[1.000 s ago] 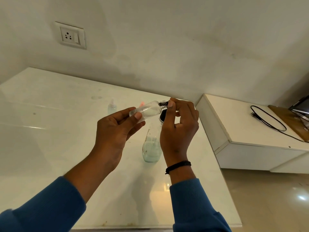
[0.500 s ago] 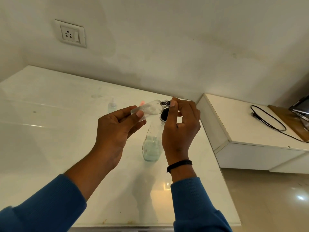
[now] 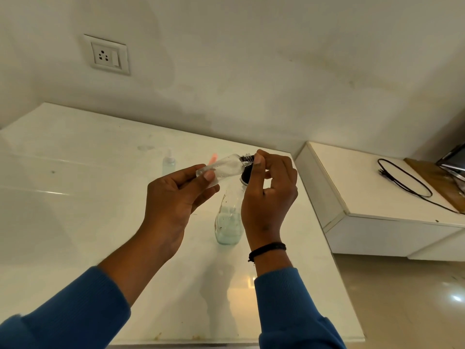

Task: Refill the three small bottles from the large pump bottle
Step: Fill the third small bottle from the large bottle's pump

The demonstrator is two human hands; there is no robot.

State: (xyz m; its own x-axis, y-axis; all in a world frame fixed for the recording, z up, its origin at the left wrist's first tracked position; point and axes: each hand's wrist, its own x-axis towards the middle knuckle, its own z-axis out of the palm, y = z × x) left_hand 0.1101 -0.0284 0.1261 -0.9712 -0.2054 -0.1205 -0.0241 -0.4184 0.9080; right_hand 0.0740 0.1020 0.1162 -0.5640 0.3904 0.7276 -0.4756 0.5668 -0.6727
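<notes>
Small bottle point(image 3: 225, 168), clear, tilted between left hand point(image 3: 173, 197) and right hand point(image 3: 270, 195).

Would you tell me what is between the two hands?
In the head view, the small clear bottle spans from left hand to right hand.

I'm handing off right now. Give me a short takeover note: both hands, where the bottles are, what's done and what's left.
Left hand: holds a small clear bottle by its base, tilted, neck pointing right, above the counter.
Right hand: fingertips pinch that bottle's threaded neck; whether a cap is there is unclear.
Large bottle: upright on the white counter, partly behind the right hand, liquid low in it.
Another small bottle stands farther back. A third is not clearly visible.
Done: nothing confirmed.
Left: open, fill and close the small bottles.
</notes>
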